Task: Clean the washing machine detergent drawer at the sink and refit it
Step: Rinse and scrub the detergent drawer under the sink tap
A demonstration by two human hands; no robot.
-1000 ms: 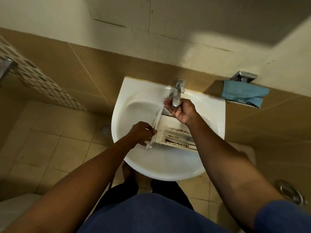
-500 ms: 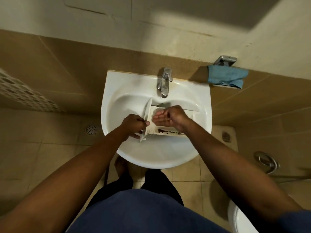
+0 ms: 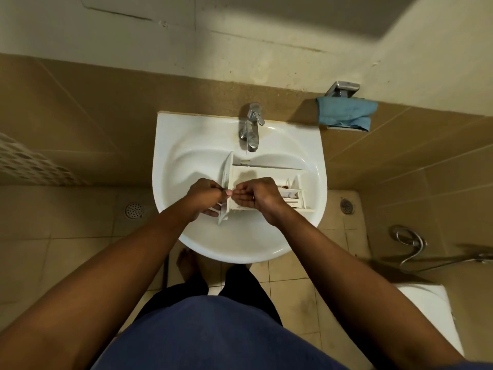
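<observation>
A white detergent drawer (image 3: 266, 174) lies across the basin of a white sink (image 3: 186, 145), its front panel at the left and its compartments running to the right. My left hand (image 3: 205, 198) grips the front panel at the drawer's left end. My right hand (image 3: 256, 194) is over the drawer's near compartment, palm turned up and fingers loosely curled; whether it holds anything is unclear. A chrome tap (image 3: 250, 129) stands at the back of the sink, and a thin stream of water falls from its spout towards the drawer.
A blue cloth (image 3: 346, 116) hangs on a chrome wall bracket right of the sink. Floor drains sit at the left (image 3: 133, 209) and right (image 3: 346, 205). A hose with a sprayer (image 3: 410, 241) lies at the far right, with a white toilet edge (image 3: 426, 316) below it.
My right hand left the tap and came down onto the drawer. The drawer now lies flatter across the basin. My left hand kept its hold on the front panel.
</observation>
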